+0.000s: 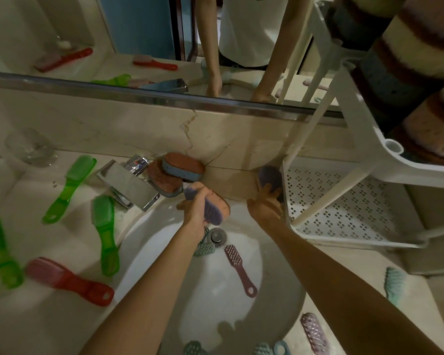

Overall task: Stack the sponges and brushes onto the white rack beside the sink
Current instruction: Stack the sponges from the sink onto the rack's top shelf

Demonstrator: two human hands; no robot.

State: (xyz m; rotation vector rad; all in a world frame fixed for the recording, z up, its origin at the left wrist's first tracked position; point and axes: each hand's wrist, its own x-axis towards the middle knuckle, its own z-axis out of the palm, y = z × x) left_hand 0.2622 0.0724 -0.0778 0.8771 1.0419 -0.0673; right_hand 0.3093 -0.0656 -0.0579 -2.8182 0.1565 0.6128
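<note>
The tabletop (pixel 23 316) spreads under and to either side of both hands; the sink (pixel 215 298) lies directly below them; the white rack (pixel 344 208) stands just right of the right hand, its perforated lower shelf bare, its upper shelf, above and to the right of that hand, carrying stacked sponges (pixel 408 73); the faucet (pixel 131 183) sits just left of the left hand; three green brushes (pixel 69 188) and a red brush (pixel 69 280) lie well to the left of the left hand; a mauve brush (pixel 240 270) lies in the sink between the forearms; two sponges (pixel 182 166) lean on the wall just beyond the left hand; the left hand (pixel 199 210) is curled around an orange-and-purple sponge (pixel 215 204), held over the sink; the right hand (pixel 265 204) grips a purple sponge (pixel 271 176) by its lower end, just beside the rack's left corner.
</note>
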